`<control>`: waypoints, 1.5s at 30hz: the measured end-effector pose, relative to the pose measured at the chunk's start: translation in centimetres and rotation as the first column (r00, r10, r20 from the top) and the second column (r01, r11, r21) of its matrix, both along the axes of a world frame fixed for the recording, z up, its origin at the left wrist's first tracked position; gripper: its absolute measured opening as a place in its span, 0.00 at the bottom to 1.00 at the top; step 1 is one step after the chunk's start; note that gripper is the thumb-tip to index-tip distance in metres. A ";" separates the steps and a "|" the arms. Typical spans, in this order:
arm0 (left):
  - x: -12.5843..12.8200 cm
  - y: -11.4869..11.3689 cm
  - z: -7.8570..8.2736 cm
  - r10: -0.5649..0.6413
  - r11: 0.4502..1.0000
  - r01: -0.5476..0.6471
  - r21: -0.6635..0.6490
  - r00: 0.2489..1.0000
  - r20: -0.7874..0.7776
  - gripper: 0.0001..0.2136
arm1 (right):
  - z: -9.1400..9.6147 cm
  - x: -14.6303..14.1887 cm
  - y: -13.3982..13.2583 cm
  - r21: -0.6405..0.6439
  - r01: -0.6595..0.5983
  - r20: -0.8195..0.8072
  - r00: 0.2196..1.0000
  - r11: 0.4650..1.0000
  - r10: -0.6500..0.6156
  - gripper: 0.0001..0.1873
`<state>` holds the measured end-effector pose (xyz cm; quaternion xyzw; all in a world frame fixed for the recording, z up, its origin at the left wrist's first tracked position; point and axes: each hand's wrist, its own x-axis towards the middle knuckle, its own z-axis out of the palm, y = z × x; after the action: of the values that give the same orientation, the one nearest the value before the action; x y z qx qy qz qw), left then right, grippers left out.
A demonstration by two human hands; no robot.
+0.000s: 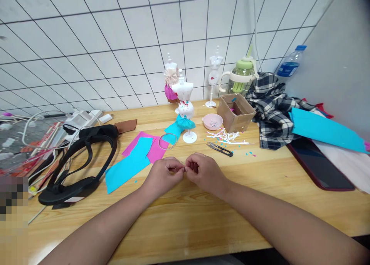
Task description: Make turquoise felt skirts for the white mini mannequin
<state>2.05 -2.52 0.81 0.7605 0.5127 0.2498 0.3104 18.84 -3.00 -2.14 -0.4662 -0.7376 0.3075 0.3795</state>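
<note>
My left hand [164, 174] and my right hand [204, 171] rest together on the wooden table [179, 215], fingers curled and fingertips meeting in a pinch on something too small to make out. Just beyond them lie blue paper [130, 162] over pink paper [153, 147], a wire ring [167, 140] and small black snips [220, 149]. A white mannequin stand [185, 110] wearing a blue paper skirt stands behind the ring.
White paper scraps [227, 137], a pink bowl [212, 121] and an open cardboard box [235, 111] sit to the right. A plaid cloth [268, 103], blue sheet [323, 130], dark tablet [320, 164], green cup [241, 76] and bottle [290, 66] crowd the right. A black headset [78, 161] lies left.
</note>
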 end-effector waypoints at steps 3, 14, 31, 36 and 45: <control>0.0 0.1 0.1 0.002 1.000 -0.001 -0.012 0.998 0.057 0.08 | -0.1 -0.1 0.2 -0.188 -0.044 -0.164 0.986 0.981 0.012 0.03; -0.8 0.6 -0.2 -0.108 0.992 0.120 -0.039 0.967 0.231 0.09 | 0.4 0.5 0.8 -0.372 -0.133 -0.380 0.925 0.919 -0.020 0.06; -0.3 0.6 -0.5 -0.021 0.998 0.014 0.058 0.992 0.123 0.08 | 0.0 -0.1 0.2 -0.249 -0.054 -0.280 0.960 0.967 -0.018 0.04; -0.4 0.8 -0.4 0.021 0.998 -0.027 0.048 0.992 0.128 0.08 | 0.1 0.1 0.1 -0.096 0.030 -0.168 0.985 0.995 -0.046 0.03; -0.6 0.4 -0.1 0.021 0.998 -0.029 0.060 0.992 0.126 0.07 | 0.2 0.1 -0.1 -0.004 0.080 -0.137 0.987 0.997 -0.080 0.03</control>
<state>1.45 -2.14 0.68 0.7461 0.4938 0.3166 0.3152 18.95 -3.06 -1.93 -0.4730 -0.6906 0.3228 0.4416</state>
